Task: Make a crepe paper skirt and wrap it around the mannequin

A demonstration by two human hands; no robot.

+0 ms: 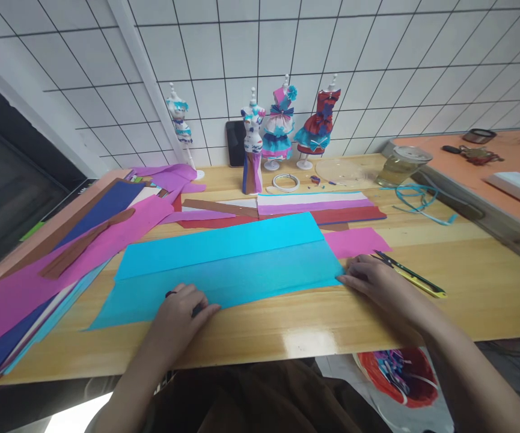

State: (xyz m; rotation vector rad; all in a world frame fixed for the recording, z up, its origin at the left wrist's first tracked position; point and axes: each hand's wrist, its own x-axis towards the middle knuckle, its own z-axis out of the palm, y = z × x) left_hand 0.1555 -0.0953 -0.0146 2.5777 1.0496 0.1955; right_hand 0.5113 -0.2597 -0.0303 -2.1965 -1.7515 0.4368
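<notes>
A blue sheet of crepe paper [241, 264] lies across the table before me, a brighter folded band along its far side. My left hand [185, 313] has its fingers curled at the sheet's near edge, left of the middle, with the thumb along that edge. A dark ring shows on one finger. At the sheet's right corner my right hand [372, 276] pinches the paper between thumb and fingers. Just right of that hand lies a slim black and yellow tool [413, 275], perhaps a craft knife. A pink paper piece [359, 242] lies partly beneath the blue sheet.
Long coloured paper strips [74, 240] pile up at left. Behind the sheet lie stacked strips [314, 206], a tape roll [285, 182] and several small dressed mannequins [318, 126]. A cup [404, 165] and blue ribbon [417, 198] are at right. A red scrap bin [399, 379] stands below.
</notes>
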